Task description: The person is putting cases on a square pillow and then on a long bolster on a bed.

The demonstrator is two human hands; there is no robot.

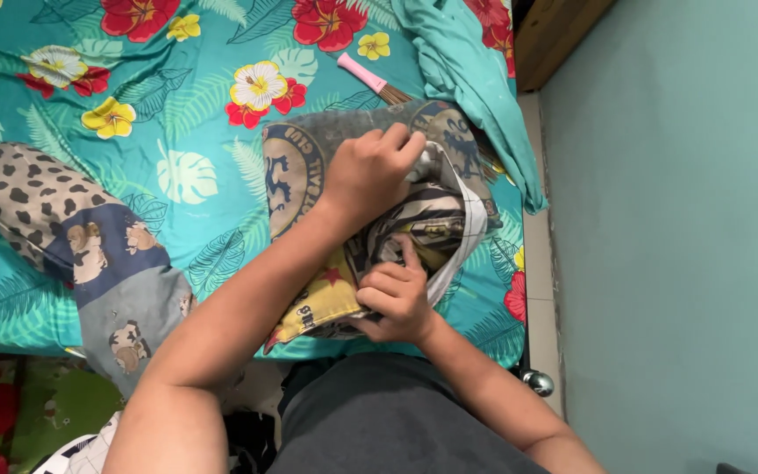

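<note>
Centrally, left hand (370, 171) pinching grey round-crest pillowcase (309, 167) edge — right hand (396, 298) gripping yellow pillow (322, 303) corner.

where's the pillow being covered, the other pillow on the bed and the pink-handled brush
pillow being covered (326, 303), head view, on its yellow corner showing below the left forearm
spotted pillow (28, 197), head view, on its leopard-print upper end
pink-handled brush (360, 70), head view, on the pink handle

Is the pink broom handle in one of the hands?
No, the pink broom handle lies on the floral sheet, apart from both hands, which grip the pillow cover.
</note>
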